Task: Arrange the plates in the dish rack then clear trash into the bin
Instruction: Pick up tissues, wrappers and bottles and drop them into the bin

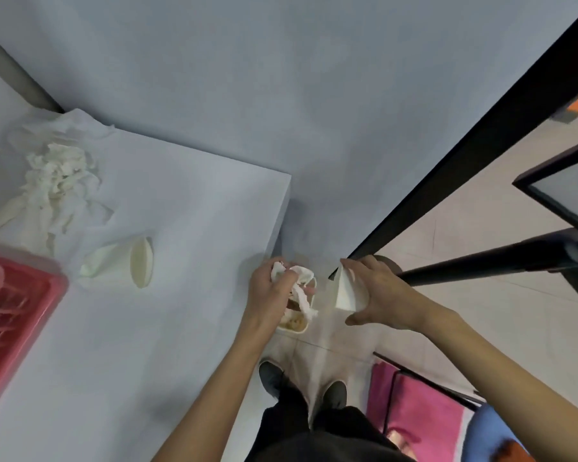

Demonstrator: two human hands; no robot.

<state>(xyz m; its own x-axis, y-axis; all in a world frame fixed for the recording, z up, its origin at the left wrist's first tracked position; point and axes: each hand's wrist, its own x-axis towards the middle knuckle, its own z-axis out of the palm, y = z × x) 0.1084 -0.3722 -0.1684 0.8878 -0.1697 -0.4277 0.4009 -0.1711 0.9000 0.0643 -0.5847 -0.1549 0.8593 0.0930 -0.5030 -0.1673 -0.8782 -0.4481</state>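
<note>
My left hand [269, 290] is closed around crumpled white tissue [300, 286], held just off the table's right edge above a small bin [296, 325] on the floor that holds trash. My right hand [376, 295] grips a white paper cup [346, 293], tilted mouth-down, to the right of the bin. On the white table [187, 328] lie a pile of crumpled tissues [59, 181] at the far left and another paper cup [121, 261] on its side. A red dish rack [12, 315] stands at the table's left edge, blurred, its contents unclear.
My feet [301, 385] stand on the tiled floor just behind the bin. A black frame [464, 155] rises at the right, with a black bar [488, 265] near my right hand. A pink seat [414, 408] stands to my lower right.
</note>
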